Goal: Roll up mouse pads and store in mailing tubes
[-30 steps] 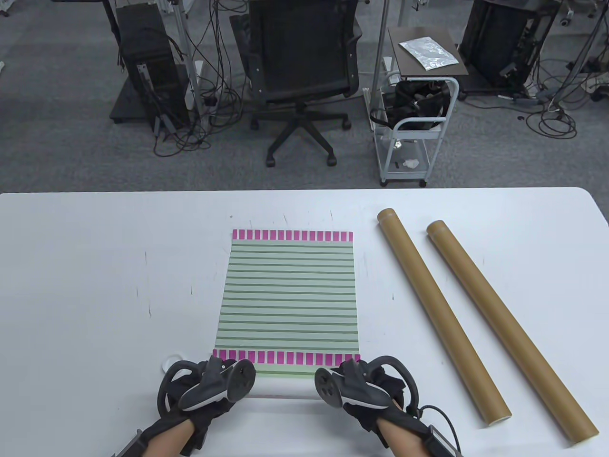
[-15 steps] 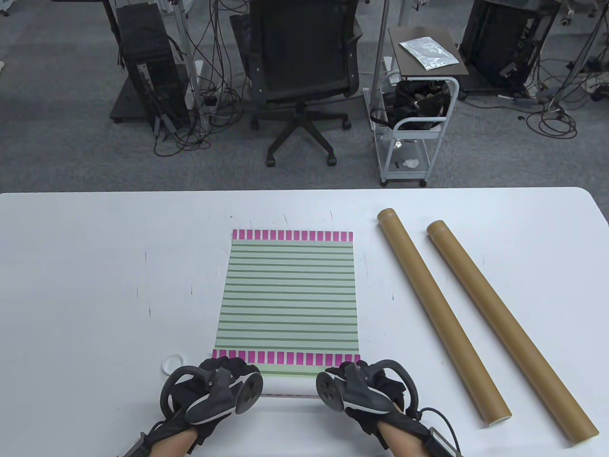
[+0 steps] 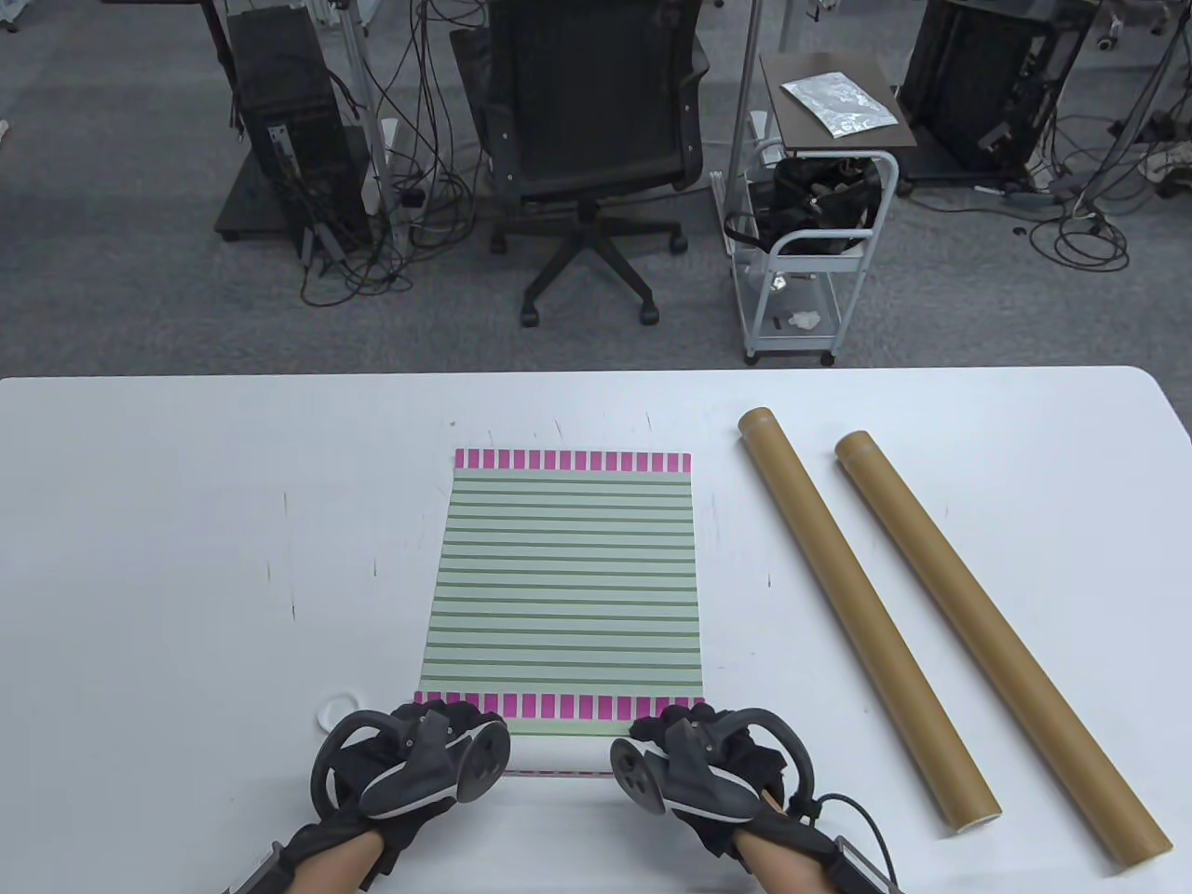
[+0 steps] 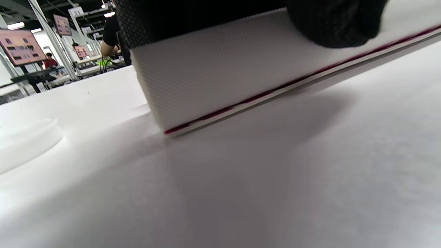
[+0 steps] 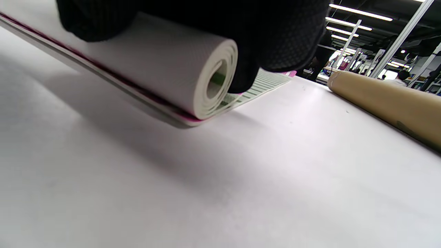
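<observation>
We see the mouse pad (image 3: 563,577) lying flat on the white worktop (image 3: 168,559), green-striped with a magenta checked band at its far and near ends, and its near end is turned up into a small roll. Our left hand (image 3: 410,768) sits on the left end of that roll and our right hand (image 3: 698,768) on the right end, each with a dark tracker on its back.

In the right wrist view the roll (image 5: 193,86) shows its open end, a few white layers wound around a narrow hollow with a green stripe inside. The gloved fingers (image 5: 282,38) of the right hand curl over the top of the roll and down its far side, gripping it. The flat part of the pad runs on beyond the roll.

In the left wrist view the white textured underside of the pad (image 4: 220,69) rises off the worktop, a thin magenta line along its lower edge. The left hand's fingers (image 4: 337,24) are bent over the top of the roll and hold it; how far they wrap around we cannot tell.

Two brown mailing tubes (image 3: 857,615) lie side by side on the worktop to the right of the pad, apart from it and angled toward the near right corner. A small white cap (image 3: 337,710) lies just beside the left hand.
</observation>
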`<state>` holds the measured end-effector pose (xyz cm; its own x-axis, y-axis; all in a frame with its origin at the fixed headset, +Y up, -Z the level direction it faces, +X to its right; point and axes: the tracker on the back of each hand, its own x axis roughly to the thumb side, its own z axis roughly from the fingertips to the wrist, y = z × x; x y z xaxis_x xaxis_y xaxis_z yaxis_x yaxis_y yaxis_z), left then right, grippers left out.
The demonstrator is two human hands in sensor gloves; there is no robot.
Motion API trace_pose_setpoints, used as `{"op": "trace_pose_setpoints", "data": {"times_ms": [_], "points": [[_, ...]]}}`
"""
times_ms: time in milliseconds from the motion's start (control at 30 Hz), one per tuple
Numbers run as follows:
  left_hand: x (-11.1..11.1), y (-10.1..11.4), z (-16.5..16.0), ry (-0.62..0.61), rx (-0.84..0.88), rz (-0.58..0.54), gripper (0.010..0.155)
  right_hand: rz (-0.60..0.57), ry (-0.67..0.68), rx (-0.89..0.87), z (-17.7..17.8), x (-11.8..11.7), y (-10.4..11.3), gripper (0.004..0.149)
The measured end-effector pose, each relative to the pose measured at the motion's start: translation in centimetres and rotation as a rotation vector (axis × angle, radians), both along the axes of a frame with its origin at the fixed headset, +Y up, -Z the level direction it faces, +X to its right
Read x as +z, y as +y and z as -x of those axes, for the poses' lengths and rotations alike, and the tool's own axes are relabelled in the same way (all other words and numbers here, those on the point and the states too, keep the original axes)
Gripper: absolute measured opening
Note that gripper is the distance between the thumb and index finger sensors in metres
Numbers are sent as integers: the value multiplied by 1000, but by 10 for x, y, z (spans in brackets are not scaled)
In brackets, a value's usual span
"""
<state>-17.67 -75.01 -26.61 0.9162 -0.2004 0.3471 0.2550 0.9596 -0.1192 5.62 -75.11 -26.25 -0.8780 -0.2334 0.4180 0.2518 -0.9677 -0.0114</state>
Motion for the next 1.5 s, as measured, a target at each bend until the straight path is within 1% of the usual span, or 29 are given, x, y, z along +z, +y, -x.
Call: {"op": "trace_pose_setpoints", "data": {"times_ms": [100, 133, 233, 367, 500, 567, 633, 700, 867, 1000, 1033, 1067, 1100, 1133, 1167, 1200, 1267, 1300, 1333, 1367, 1433, 1500], "points": [[2, 0, -3, -3, -14, -9, 58, -45, 18, 25, 2, 3, -3, 54], [4, 1, -6, -12, -33, -31, 58, -46, 18, 28, 2, 4, -4, 54], [8, 4, -9, -33, -24, -101, 58, -25, 5, 23, 2, 2, -4, 54], [7, 4, -9, -23, -29, -110, 53, 1, -7, -12, -1, -1, -4, 54], [4, 1, -7, -2, -2, -78, 52, -10, -12, -14, -4, -2, 0, 55], [2, 0, -7, -3, -9, -54, 52, 41, -6, -2, -4, -2, -3, 60], [-1, 0, -9, 1, -14, -10, 53, 45, -23, -8, -6, -5, -4, 58], [-3, 1, -9, 2, -20, -1, 53, 76, -31, -38, -5, -7, -4, 57], [1, 2, -4, 11, 40, 5, 52, 47, 5, -24, -2, 0, -3, 56], [1, 2, -6, 12, 14, -1, 52, 59, -7, -11, -2, -1, -2, 57], [1, 2, -6, 13, 13, -1, 52, 45, -3, -8, -3, 0, 0, 57], [0, 1, -5, 19, 20, 4, 52, -21, 12, -18, -4, 0, 4, 57], [0, 1, -5, 20, 25, 9, 52, -43, 17, -27, -4, 0, 7, 55], [-1, 0, -4, 23, 29, 15, 52, -51, 21, -44, -3, 0, 8, 50], [0, 1, -4, 21, 31, 17, 52, -36, 20, -59, -1, 1, 7, 48], [1, 1, -5, 12, 32, 6, 52, -35, 15, -42, 0, 1, 5, 48], [8, 7, -4, -28, 27, -132, 50, -43, 24, -27, 0, 1, 5, 48], [10, 10, -5, -52, -7, -194, 49, -29, 12, -34, 1, -1, 3, 48], [11, 11, -6, -56, -41, -207, 48, -26, 7, -36, 1, -1, 1, 48], [10, 10, -6, -49, -41, -194, 50, -28, 8, -32, 1, -2, 0, 48], [5, 5, -3, -14, -19, -132, 55, -21, 9, -23, 1, -3, -4, 49], [-1, 4, 0, -1, -5, -93, 54, -5, 14, -4, 1, -4, -4, 50]]}}
